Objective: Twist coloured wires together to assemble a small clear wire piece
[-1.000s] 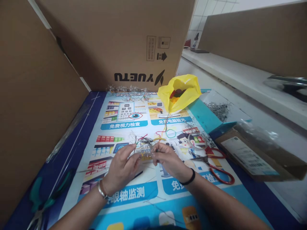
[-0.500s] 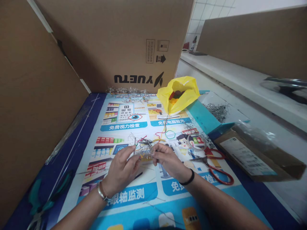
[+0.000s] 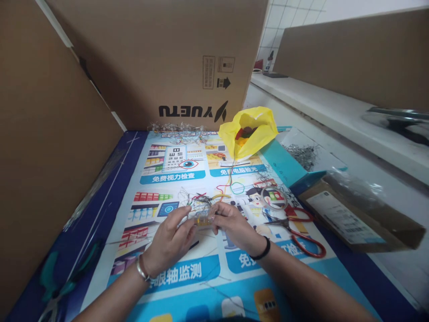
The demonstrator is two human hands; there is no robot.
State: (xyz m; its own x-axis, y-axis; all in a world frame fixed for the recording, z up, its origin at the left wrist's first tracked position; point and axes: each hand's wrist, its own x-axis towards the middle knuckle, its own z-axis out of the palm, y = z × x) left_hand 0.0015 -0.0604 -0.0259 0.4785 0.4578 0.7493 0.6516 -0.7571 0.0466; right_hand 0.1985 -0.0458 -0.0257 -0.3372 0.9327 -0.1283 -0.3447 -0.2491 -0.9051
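Observation:
My left hand (image 3: 174, 237) and my right hand (image 3: 231, 223) work close together over a printed sheet (image 3: 140, 290). Between their fingertips is a small clear plastic piece (image 3: 203, 219) with yellow in or under it. Thumb and fingers of the left hand are bent at its left edge; the right hand pinches at its right side. What exactly each pinch holds is too small to make out. Just beyond the fingertips lie tangled thin wires (image 3: 187, 195) and a red thread (image 3: 200, 196).
Red-handled scissors (image 3: 301, 232) and a roll of clear tape (image 3: 274, 197) lie to the right, near a cardboard box (image 3: 348, 219). Behind stands a yellow bag (image 3: 248, 129). Green-handled pliers (image 3: 55, 281) are at lower left. Cardboard panels (image 3: 161, 53) wall off the back and left.
Both hands stay in nearly the same place, with slight finger movement. The clear piece between them sits a little differently. The view has shifted very slightly.

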